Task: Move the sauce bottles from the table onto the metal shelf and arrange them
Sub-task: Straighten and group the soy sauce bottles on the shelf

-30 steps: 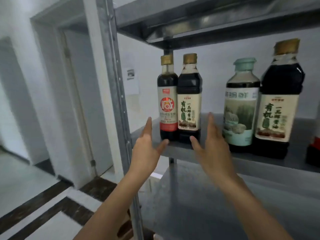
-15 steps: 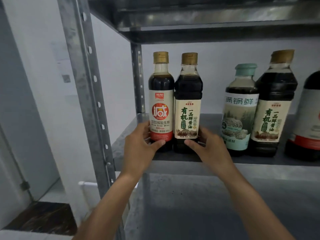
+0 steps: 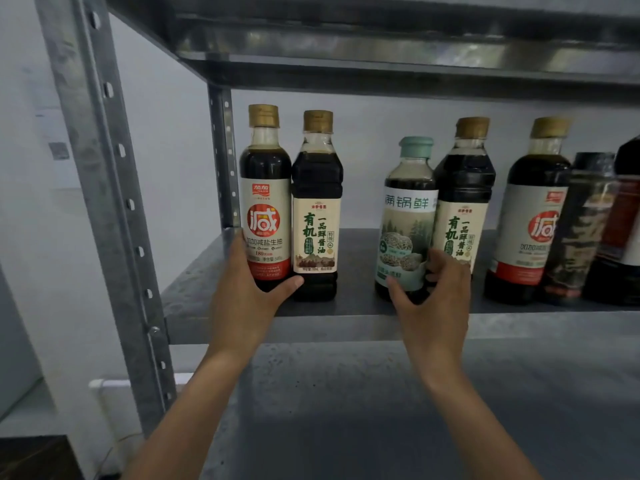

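Nearest you, both forearms reach up over the lower deck (image 3: 346, 410) to the front lip of the shelf (image 3: 346, 325).

Your left hand (image 3: 247, 299) grasps the foot of the red bottle (image 3: 266, 209). The fingers wrap its left side, and the thumb lies across the front, its tip reaching the second bottle (image 3: 317, 216). Those two stand upright and touch, at the left end by the rear post (image 3: 225, 157).

Your right hand (image 3: 433, 306) grasps the green-cap bottle (image 3: 408, 220) low down. The thumb is on the front of the label, and the fingers curl round the right side, into the crack between it and the fourth bottle (image 3: 464, 202).

What matters is the gap. The green-cap bottle stands upright with open shelf between it and the second bottle, which lies to the left of your right hand. The right hand is the nearer one, and it is already on the bottle. I judge that a slide to the left, with the bottle kept vertical, closes the row.

Further right stands another red-label bottle (image 3: 533, 220). Beyond it are darker bottles (image 3: 588, 230), too blurred to read. All the bottles in view are on the shelf.
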The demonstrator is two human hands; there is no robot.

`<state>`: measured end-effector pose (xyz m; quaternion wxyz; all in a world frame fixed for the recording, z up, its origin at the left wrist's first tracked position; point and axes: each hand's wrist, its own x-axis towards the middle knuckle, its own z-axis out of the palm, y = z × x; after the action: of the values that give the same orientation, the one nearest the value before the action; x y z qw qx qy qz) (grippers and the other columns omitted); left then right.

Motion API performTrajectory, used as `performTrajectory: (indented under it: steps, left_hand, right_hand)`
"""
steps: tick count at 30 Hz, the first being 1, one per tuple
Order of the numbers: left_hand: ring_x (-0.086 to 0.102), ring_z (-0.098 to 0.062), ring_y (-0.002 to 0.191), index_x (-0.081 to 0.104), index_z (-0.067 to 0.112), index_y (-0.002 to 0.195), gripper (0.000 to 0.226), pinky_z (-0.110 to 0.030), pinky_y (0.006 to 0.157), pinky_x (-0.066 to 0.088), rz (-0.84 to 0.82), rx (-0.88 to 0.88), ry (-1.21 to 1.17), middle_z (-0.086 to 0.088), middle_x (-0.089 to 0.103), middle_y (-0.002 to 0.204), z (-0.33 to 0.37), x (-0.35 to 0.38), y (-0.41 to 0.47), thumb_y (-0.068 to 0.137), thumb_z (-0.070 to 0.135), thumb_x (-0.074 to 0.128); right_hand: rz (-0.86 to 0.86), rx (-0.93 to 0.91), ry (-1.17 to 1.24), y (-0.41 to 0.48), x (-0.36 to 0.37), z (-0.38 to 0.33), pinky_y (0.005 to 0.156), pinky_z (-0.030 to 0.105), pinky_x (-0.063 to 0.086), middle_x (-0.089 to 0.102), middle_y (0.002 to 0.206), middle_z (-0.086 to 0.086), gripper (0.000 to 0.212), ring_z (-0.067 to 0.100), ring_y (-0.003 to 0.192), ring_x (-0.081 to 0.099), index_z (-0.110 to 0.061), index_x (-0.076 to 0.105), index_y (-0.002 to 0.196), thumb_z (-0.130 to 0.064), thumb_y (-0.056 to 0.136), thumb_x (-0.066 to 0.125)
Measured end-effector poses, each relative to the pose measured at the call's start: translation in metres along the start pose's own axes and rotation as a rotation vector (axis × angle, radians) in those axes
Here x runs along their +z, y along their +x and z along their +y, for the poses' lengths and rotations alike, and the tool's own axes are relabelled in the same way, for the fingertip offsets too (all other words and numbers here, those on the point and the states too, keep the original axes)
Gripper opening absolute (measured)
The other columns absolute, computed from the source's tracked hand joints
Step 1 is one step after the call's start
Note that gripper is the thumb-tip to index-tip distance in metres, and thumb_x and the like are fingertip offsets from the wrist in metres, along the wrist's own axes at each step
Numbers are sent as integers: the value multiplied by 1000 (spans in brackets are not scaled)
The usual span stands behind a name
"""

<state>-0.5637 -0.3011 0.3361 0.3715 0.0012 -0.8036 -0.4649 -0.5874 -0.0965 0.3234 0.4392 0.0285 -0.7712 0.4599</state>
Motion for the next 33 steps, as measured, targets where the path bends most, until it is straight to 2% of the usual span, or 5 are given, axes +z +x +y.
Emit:
performTrajectory:
  steps: [9, 16, 21, 29, 33]
  left_hand:
    - [49, -19, 125, 24, 26, 145, 97, -43, 95, 47, 53, -7, 106, 4, 48, 139, -2, 4, 3, 67, 41, 80]
    - [48, -19, 127, 20, 30, 146, 97, -49, 96, 48, 52, -9, 117, 6, 45, 142, -5, 4, 1, 68, 46, 77]
    - [47, -20, 128, 17, 30, 147, 100, -49, 98, 47, 30, -30, 105, 5, 44, 144, -8, 4, 3, 69, 46, 76]
    - [32, -21, 139, 13, 30, 149, 106, -45, 108, 35, 89, -40, 101, 2, 27, 154, -9, 6, 2, 64, 49, 74]
    - [20, -24, 142, 29, 12, 146, 76, -33, 111, 26, 370, 339, 223, -12, 17, 154, 1, 17, -21, 83, 33, 67]
  right_hand:
    - [-108, -28, -124, 9, 3, 0, 89, 36, 48, 44, 130, 4, 70, 21, 118, 48, -18, 42, 136, -32, 76, 75]
    - [87, 50, 129, 48, -29, 31, 106, 35, 39, 37, 138, 12, 81, 21, 127, 38, -8, 34, 137, -19, 71, 80]
    - [-382, 189, 276, 72, -39, 44, 71, 14, 43, 63, 102, -10, 46, 6, 96, 61, -17, 54, 113, -16, 74, 77]
    - [-307, 239, 319, 55, -58, 31, 68, 16, 44, 64, 93, -15, 55, -5, 85, 58, -18, 61, 110, -16, 60, 84]
    - [-282, 246, 385, 30, -60, 14, 65, 9, 44, 65, 93, -17, 59, -10, 80, 61, -18, 60, 109, -14, 56, 86]
